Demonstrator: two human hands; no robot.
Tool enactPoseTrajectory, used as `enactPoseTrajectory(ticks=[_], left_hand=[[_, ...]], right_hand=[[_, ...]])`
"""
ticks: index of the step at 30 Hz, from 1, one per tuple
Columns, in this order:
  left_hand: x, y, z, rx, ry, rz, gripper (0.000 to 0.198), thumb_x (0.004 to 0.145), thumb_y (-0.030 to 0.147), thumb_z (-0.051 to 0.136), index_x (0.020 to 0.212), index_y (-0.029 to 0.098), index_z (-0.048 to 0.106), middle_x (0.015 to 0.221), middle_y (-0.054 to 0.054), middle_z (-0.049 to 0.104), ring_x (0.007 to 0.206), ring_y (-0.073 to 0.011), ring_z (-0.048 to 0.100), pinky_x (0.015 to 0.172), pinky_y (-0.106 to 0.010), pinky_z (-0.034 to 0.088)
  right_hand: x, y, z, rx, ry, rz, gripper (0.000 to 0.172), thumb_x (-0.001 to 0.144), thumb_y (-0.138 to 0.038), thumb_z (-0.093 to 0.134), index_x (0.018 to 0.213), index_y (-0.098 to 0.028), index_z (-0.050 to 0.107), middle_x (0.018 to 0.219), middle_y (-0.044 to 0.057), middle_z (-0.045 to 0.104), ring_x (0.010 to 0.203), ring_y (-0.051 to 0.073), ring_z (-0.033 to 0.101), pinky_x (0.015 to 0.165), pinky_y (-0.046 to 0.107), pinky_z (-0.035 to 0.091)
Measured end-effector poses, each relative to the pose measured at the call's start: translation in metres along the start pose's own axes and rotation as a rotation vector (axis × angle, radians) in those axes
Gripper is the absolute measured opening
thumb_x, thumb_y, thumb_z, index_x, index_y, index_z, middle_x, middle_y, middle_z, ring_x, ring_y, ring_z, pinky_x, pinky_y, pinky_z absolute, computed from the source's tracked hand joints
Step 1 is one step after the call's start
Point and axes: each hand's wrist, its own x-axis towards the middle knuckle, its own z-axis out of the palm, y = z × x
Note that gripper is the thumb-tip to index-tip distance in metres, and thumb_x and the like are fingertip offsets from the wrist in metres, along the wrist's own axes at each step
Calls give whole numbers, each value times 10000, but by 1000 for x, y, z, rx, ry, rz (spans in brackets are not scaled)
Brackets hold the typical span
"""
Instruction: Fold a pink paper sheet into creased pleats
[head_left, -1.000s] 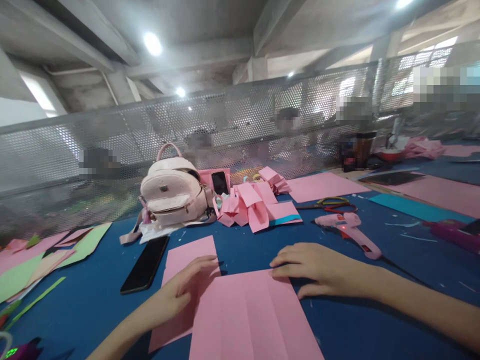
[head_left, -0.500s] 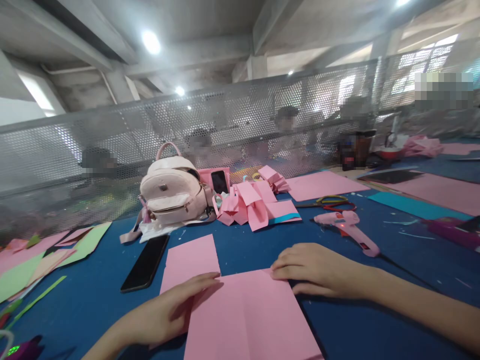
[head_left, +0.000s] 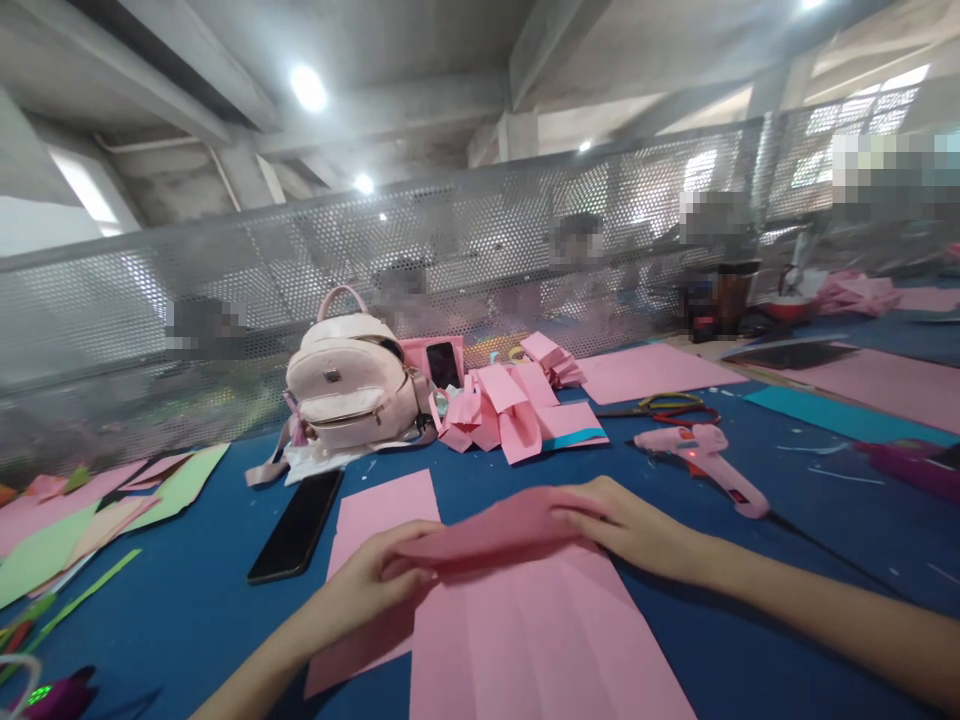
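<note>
A large sheet of pink paper [head_left: 540,640] lies before me, with its far edge lifted and curling over toward me. At the left end of that raised edge, my left hand [head_left: 382,570] pinches the paper between thumb and fingers. My right hand [head_left: 622,520] grips the other end of it, fingertips partly behind the flap. Faint lengthwise creases run down the sheet. Under my left hand and forearm rests a second pink paper [head_left: 390,500], partly covered by the first.
A black phone [head_left: 296,525] lies left of the papers, below a pale pink backpack [head_left: 352,385]. Folded pink paper pieces [head_left: 502,405] are heaped behind. To the right are a pink glue gun [head_left: 709,460] with its cord, and scissors [head_left: 675,407]. A perforated metal screen [head_left: 465,260] stands beyond.
Both hands lay on the flat sheet before; now they hold its far edge, which has risen and folded toward me. The sheet has shifted slightly right.
</note>
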Motion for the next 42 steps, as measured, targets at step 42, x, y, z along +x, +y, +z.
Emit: enactPoseTrajectory(ticks=[42], left_hand=[[38,17,26,-201,361,35,296,681,390,831,817,175,680,796,-36,689,711,-173,618,637,-255,450]], right_hand=[[24,25,-10,355,468,375,441,826,-580,617,956,-170,713,959,105,767,999,355,698,826,438,591]])
